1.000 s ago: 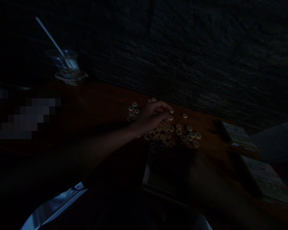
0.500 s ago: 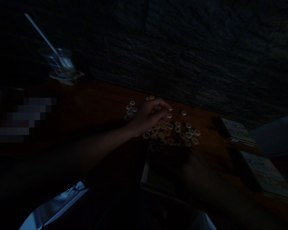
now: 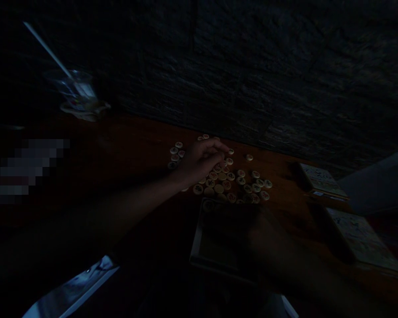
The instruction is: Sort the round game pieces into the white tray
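Observation:
My left hand reaches over a spread of round Chinese chess pieces marked with red and dark characters; some lie blank side up. Its fingers are bent but apart, with the index fingertip near a piece on the wall side. The palm and wrist cover some of the pieces. My right hand is in deep shadow over a shallow open box at the near edge of the spread. Its fingers do not show clearly, so what it touches or holds is hidden. One piece shows dimly at the box's far corner.
A clear plastic cup with a straw stands back left by the dark stone wall. Two flat boxes with printed lids lie on the wooden table at right. A lone piece sits apart near the wall.
The whole view has shifted a little, so everything appears slightly further left and lower. My left hand has drawn back very slightly to the left over the pieces. The right hand stays over the box.

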The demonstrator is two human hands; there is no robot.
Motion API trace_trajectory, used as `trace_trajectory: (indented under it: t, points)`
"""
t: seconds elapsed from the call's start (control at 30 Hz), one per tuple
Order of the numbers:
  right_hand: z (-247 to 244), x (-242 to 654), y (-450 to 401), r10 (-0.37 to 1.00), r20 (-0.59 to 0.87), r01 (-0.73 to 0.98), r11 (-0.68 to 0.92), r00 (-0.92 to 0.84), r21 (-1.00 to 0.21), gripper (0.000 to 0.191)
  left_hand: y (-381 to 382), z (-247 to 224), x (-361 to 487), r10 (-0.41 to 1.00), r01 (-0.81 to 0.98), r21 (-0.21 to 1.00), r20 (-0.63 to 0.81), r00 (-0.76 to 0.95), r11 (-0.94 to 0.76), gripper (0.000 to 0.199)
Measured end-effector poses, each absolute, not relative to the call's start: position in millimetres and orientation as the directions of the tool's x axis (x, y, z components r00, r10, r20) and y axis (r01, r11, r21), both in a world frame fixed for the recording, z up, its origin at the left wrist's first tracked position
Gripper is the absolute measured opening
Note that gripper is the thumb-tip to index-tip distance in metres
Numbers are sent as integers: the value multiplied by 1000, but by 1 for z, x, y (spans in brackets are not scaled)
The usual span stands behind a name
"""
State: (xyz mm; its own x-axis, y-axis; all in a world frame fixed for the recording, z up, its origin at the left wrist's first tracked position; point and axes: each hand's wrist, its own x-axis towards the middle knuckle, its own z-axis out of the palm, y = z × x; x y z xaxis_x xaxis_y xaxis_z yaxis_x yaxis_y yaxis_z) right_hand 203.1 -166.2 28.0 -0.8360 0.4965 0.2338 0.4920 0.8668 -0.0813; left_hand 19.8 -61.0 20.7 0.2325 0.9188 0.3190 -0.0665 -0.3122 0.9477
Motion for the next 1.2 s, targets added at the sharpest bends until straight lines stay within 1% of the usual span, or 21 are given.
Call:
trace_trajectory:
  t: [0.2, 0.37, 0.47, 0.7, 0.8, 0.87, 0.93, 0.97, 1.03, 1.1, 1.13, 1.2]
  points:
    - [31, 203, -167, 509, 229, 502, 860, -830, -93, 36, -61, 21, 20, 922, -69, 948, 319, 219, -311, 14]
    - [29, 204, -166, 510, 242, 510, 857, -825, -69, 33, -62, 21, 20, 916, -90, 942, 335, 220, -323, 14]
    - [29, 204, -166, 508, 233, 509, 858, -829, -62, 34, -61, 20, 20, 920, -95, 946, 324, 219, -310, 14]
    - [27, 204, -166, 513, 234, 511, 857, -826, -74, 39, -60, 20, 20, 923, -61, 946, 324, 206, -319, 16]
    - [32, 206, -168, 511, 257, 509, 857, -820, -81, 37, -60, 19, 19, 926, -41, 947, 320, 202, -318, 16]
    - [39, 211, -166, 509, 310, 506, 857, -803, -98, 32, -60, 19, 19, 925, -9, 943, 329, 190, -333, 15]
    - [47, 220, -157, 545, 400, 540, 831, -737, -135, 26, -59, 18, 18, 922, 40, 934, 344, 178, -356, 15]
    - [50, 226, -150, 587, 446, 585, 795, -676, -161, 25, -57, 17, 17, 922, 63, 930, 348, 172, -363, 16]
    - [53, 239, -130, 696, 523, 708, 669, -492, -225, 23, -54, 16, 16, 921, 108, 922, 351, 168, -371, 16]
    - [51, 253, -109, 797, 525, 806, 505, -299, -307, 20, -49, 14, 13, 923, 165, 912, 353, 154, -376, 17]
    - [48, 259, -99, 821, 519, 820, 455, -236, -346, 19, -47, 12, 12, 922, 200, 902, 359, 145, -383, 17]
    - [41, 268, -85, 855, 489, 825, 397, -173, -402, 19, -42, 11, 9, 911, 262, 873, 392, 124, -412, 17]
